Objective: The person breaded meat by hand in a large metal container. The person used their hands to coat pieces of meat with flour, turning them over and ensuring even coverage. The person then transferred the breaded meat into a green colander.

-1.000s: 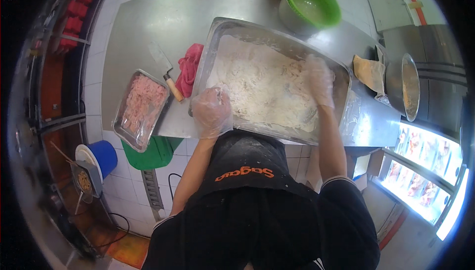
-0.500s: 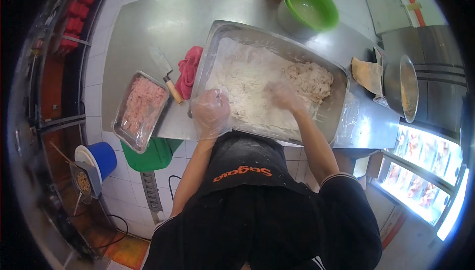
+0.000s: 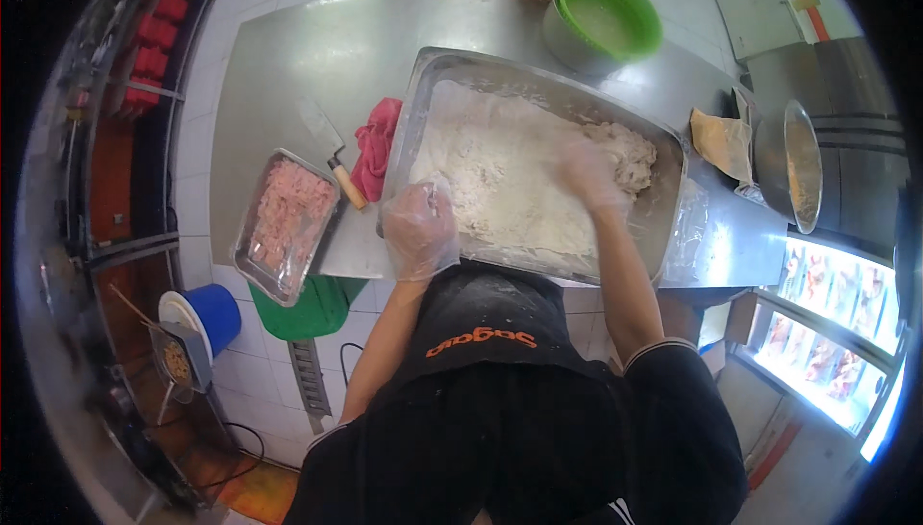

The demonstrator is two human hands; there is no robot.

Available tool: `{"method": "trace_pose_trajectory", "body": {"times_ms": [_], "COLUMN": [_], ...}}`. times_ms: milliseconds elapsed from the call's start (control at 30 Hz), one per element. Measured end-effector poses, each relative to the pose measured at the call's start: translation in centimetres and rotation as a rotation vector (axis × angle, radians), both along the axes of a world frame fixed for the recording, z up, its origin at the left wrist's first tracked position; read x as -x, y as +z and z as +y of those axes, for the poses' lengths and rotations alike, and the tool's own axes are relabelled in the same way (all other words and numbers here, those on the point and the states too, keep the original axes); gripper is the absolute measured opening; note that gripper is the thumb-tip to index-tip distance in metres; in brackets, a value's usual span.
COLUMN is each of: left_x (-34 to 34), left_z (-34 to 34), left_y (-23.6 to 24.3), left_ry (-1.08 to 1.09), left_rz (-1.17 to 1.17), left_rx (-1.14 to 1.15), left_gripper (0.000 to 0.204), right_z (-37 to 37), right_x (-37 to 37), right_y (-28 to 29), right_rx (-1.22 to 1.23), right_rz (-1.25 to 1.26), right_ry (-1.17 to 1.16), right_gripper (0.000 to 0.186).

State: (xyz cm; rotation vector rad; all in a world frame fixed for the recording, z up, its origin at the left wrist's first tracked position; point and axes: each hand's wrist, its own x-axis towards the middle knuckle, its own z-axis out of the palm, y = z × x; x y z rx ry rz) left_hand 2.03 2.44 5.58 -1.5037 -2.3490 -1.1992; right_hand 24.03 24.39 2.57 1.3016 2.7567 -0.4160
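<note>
Head view: I look straight down at my work, my black apron filling the lower part of the picture.
Steel table (image 3: 288,73): the widest thing before me, with everything else resting on it or hanging at its edge.
Big steel tray (image 3: 423,112): sits in the middle of the table, right in front of me, its near rim at my waist.
White floury mass (image 3: 500,169): fills most of the tray; a lumpier, beige part lies toward the far right corner.
Green colander (image 3: 608,8): stands in a grey bowl at the far side of the table, apart from the tray.
Small steel tray (image 3: 252,258): lies at the table's left front corner, holding pink minced meat (image 3: 288,212).
Red cloth (image 3: 375,145): bunched just beside the big tray's left wall.
Cleaver (image 3: 327,150): lies between the cloth and the small tray, wooden handle toward me.
My left hand (image 3: 419,229): in a clear plastic glove, fingers loosely curled, resting on the tray's near left rim at the flour's edge; I cannot tell whether it grips anything.
My right hand (image 3: 588,174): also gloved, fingers spread and pressed down into the flour in the tray's right half, clasping nothing I can make out.
</note>
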Motion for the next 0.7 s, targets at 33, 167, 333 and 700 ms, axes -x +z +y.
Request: {"method": "trace_pose_trajectory", "body": {"times_ms": [33,167,333,700], "left_x": [0.1,0.1,0.2,0.5], "left_z": [-0.1,-0.4,-0.3,-0.2], "left_y": [-0.1,-0.3,-0.6,-0.2], "left_ry": [-0.008,-0.031,-0.06,-0.005], "left_rz": [0.017,-0.02,0.01,-0.003], "left_rx": [0.003,0.02,0.025,0.044], "left_gripper": [0.007,0.007,0.008,0.012], "right_z": [-1.7,-7.3,-10.9,-2.0], "right_x": [2.5,13.3,11.3,3.4], "right_y": [-2.8,-2.7,-7.1,-1.2], "right_rx": [-0.092,0.217,0.594,0.472], "right_rz": [0.149,-0.085,0.1,0.105], "right_ry": [0.078,0.354,0.489,-0.046], "right_gripper": [0.038,0.049,0.052,0.063]}}
